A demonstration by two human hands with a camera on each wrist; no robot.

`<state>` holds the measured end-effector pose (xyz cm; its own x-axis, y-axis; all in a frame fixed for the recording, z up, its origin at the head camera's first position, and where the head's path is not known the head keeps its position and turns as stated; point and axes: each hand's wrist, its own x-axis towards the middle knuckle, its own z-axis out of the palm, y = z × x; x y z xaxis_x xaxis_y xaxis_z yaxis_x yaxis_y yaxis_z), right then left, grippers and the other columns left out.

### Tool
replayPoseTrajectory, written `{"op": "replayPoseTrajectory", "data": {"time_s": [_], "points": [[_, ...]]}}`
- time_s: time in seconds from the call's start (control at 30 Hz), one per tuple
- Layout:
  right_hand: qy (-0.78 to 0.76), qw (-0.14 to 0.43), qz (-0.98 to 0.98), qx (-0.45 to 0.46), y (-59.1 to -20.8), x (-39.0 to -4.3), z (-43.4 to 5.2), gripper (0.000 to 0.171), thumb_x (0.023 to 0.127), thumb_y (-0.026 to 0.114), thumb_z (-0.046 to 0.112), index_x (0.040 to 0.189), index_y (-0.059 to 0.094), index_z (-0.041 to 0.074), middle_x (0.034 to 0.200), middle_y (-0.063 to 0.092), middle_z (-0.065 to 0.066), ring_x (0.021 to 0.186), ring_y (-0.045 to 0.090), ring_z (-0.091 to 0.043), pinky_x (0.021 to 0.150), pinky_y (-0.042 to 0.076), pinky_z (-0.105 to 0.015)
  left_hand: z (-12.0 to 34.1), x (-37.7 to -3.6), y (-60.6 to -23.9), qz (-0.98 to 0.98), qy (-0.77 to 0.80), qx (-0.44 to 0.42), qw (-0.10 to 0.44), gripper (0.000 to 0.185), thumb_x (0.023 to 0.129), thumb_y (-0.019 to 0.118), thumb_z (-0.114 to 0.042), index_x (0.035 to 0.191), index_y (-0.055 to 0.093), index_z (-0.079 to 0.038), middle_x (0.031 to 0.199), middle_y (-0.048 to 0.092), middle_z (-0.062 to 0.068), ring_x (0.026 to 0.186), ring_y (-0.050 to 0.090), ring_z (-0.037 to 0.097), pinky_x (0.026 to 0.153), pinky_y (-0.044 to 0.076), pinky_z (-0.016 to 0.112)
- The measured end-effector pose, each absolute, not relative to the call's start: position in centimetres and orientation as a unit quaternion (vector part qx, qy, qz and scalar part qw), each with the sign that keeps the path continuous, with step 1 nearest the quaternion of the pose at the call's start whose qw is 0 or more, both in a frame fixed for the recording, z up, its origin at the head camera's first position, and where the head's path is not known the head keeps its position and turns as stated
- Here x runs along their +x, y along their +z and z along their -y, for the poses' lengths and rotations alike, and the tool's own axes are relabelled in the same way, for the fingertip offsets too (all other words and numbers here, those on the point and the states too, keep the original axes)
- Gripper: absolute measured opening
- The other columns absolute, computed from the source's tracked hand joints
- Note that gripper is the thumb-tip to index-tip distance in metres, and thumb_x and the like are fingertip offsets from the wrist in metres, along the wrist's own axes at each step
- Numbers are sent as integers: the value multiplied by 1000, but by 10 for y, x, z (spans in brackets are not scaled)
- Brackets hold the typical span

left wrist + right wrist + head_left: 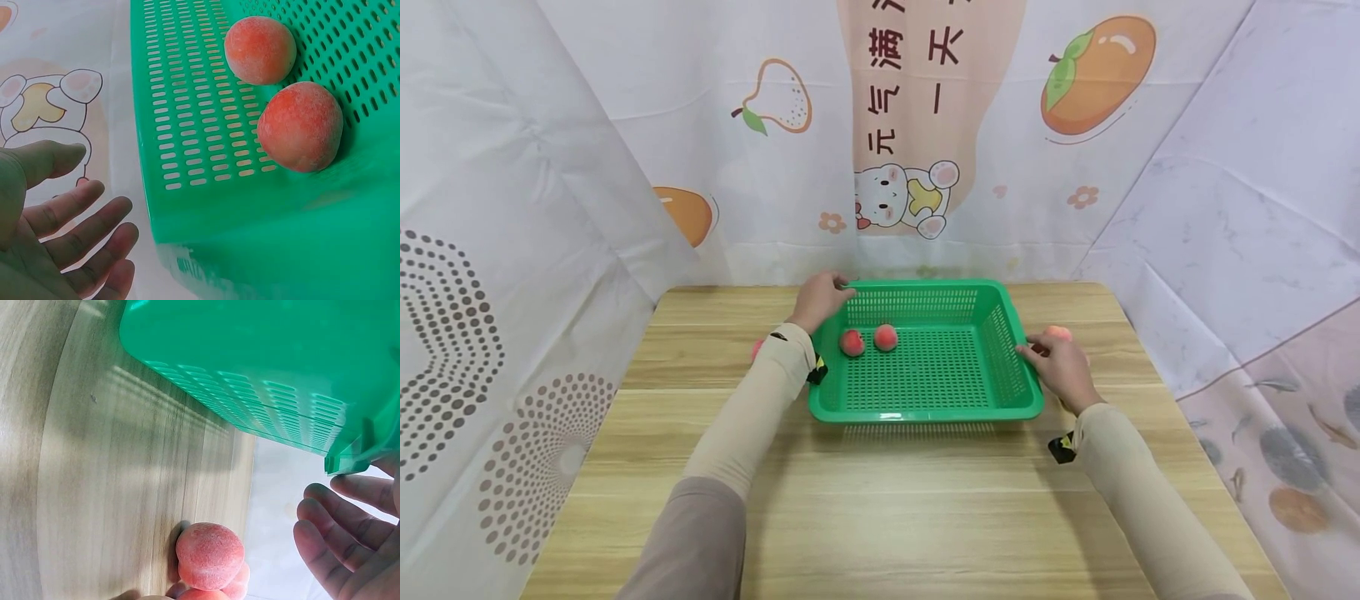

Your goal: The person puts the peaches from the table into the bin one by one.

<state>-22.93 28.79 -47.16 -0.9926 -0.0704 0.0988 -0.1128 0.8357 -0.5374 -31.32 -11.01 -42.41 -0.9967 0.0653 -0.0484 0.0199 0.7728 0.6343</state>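
Hands flank the green perforated basket (925,392). Left hand (822,300) sits at the basket's far-left corner, fingertips at the rim; in the left wrist view its fingers (75,234) are spread and relaxed, just beside the outer wall, gripping nothing. Right hand (1062,367) is at the right rim, near the middle of that side; right wrist view shows the fingers (337,540) loosely extended just under the rim lip, contact not clear.

Basket sits centre-back on the wooden counter (887,500), far edge close to the backdrop cloth. Two peaches (868,340) lie inside, in the left half near the left wall, just beside each other. Rest of the basket floor is bare mesh.

More peaches (209,556) lie on the counter outside the right wall, just behind the right hand. Another reddish fruit (757,348) peeks out left of the left forearm. Wide open counter in front of the basket; narrower strips on both sides.
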Motion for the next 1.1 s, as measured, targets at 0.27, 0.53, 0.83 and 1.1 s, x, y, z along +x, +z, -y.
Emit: {"op": "replayPoseTrajectory", "data": {"time_s": [0.27,0.53,0.83,1.1], "points": [[285,37,957,46,-474,-230,-288,44,98,59,32,121,64,-5,97,68,-19,86,63,-30,72,50,-44,116,-310,-420,-941,335,11,43,38,97,60,-29,125,62,-4,125,65,13,116,59,29,98,47,41],[285,43,956,56,-475,-230,-288,43,98,59,31,121,64,-5,96,68,-19,86,64,-31,72,51,-45,127,-309,-420,-942,333,9,36,37,97,60,-27,126,62,-4,127,63,15,116,59,31,97,48,44],[281,44,957,59,-475,-231,-289,46,99,57,34,122,64,-5,98,68,-19,86,64,-31,73,51,-46,139,-308,-418,-947,319,9,33,40,96,60,-28,127,61,-2,127,63,17,116,59,33,97,48,46],[278,40,958,58,-473,-230,-287,45,99,57,32,122,63,-5,99,68,-20,87,64,-32,74,51,-48,151,-305,-421,-951,308,7,34,39,97,59,-29,126,62,-3,126,64,17,115,60,34,95,49,47]]}}
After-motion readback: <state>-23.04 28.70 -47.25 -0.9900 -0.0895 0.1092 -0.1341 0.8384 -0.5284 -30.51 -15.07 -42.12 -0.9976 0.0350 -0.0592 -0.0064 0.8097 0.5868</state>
